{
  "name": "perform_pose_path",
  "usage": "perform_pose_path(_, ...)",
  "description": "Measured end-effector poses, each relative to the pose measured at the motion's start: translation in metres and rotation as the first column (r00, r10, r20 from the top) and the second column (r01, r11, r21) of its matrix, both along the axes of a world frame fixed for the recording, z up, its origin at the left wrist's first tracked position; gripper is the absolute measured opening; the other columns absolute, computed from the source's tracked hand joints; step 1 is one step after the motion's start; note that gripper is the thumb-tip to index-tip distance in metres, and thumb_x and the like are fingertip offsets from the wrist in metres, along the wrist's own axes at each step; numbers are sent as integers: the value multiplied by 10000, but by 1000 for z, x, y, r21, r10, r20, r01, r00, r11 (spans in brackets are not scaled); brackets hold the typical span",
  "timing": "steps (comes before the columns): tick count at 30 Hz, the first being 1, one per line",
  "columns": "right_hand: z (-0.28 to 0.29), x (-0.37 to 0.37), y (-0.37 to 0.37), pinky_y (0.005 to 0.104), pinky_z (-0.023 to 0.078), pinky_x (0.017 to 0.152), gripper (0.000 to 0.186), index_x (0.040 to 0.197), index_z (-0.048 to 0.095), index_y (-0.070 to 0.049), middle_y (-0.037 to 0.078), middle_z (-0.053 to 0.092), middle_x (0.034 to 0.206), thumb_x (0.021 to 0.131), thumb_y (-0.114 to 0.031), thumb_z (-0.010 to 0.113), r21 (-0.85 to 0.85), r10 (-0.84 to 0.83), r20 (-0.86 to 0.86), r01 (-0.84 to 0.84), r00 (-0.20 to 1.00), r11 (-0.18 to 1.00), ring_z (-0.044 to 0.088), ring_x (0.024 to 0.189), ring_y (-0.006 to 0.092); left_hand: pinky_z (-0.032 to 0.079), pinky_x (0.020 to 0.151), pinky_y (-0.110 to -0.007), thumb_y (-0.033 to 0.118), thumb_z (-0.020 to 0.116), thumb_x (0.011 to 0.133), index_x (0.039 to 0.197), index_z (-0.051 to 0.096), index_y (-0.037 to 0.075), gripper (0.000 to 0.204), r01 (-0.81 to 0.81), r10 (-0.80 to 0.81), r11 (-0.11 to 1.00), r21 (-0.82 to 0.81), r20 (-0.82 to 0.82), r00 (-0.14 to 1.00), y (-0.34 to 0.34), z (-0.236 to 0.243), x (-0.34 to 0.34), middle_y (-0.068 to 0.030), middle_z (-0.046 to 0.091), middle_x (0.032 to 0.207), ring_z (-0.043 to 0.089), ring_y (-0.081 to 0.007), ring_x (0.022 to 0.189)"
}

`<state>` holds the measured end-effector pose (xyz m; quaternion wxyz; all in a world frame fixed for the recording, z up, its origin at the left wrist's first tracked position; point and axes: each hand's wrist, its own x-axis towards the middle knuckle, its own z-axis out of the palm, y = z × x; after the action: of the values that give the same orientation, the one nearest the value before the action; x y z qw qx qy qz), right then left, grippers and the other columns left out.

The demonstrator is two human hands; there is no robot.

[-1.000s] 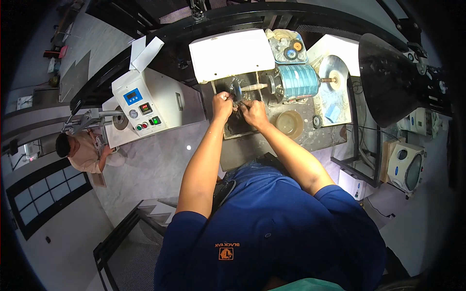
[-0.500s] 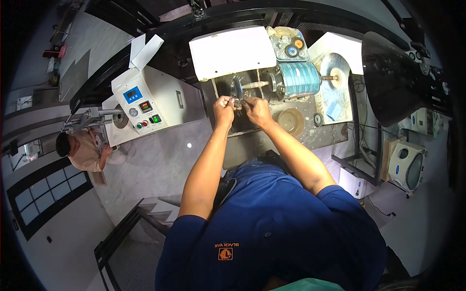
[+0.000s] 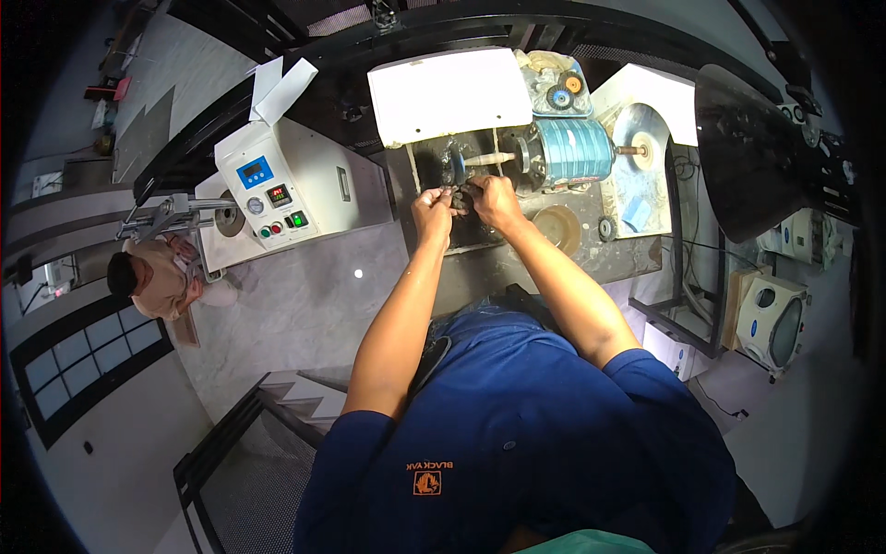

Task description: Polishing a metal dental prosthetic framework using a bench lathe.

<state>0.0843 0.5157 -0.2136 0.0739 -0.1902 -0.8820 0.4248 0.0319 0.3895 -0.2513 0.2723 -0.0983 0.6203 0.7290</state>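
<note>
While both hands meet at the bench's far side, the left hand (image 3: 432, 210) and right hand (image 3: 489, 198) pinch a small dark workpiece (image 3: 459, 197) just near the polishing wheel (image 3: 459, 166) of a blue bench motor (image 3: 572, 152).

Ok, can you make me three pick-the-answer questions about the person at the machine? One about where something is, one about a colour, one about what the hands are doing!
1. Where is the small dark piece?
A. Between both hands, below the spindle
B. On the floor
C. On the white control box

2. What colour is the ribbed motor?
A. Red
B. Blue
C. Yellow

3. What are the left hand and right hand doing?
A. Hanging down
B. Pressing buttons
C. Pinching the piece together

Answers: 1 A, both sets of fingertips meet on it. 2 B, its housing is blue. 3 C, both hands close on it.
</note>
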Motion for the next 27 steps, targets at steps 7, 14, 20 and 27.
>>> perform_pose_path(7, -3, 5, 0, 410, 504, 680, 152, 898, 668, 12, 255, 624, 835, 763, -27, 610, -13, -15, 8, 16, 1000, 1000, 627, 813, 403, 481, 494, -254, 31, 563, 900, 832, 595, -38, 102, 40, -48, 994, -103, -75, 996, 4, 14, -5, -64, 611, 727, 573, -128, 542)
perform_pose_path(14, -8, 3, 1, 396, 512, 695, 179, 944, 680, -9, 236, 635, 855, 777, -51, 632, -32, -45, 38, 46, 998, 998, 628, 820, 403, 537, 474, -285, 38, 549, 907, 861, 592, -64, 120, 112, -120, 985, -130, -55, 991, 4, 19, -11, -89, 607, 760, 591, -140, 563)
perform_pose_path(20, -7, 4, -1, 398, 497, 822, 243, 1003, 665, 6, 248, 636, 985, 772, -47, 612, -158, 65, 50, -56, 997, 986, 623, 936, 387, 545, 476, -288, -10, 530, 904, 884, 562, -75, 76, 109, -134, 977, -182, -127, 983, -7, 10, -13, -103, 609, 798, 619, -157, 629)
perform_pose_path(27, -48, 1, 5, 395, 351, 1064, 729, 1343, 372, 62, 330, 278, 1421, 697, -126, 654, 177, 163, 287, -220, 944, 959, 297, 1318, 452, 579, 611, -310, -43, 539, 887, 878, 535, -42, 10, 71, -86, 994, -79, -212, 973, -26, 9, -5, -116, 614, 847, 622, -156, 645)
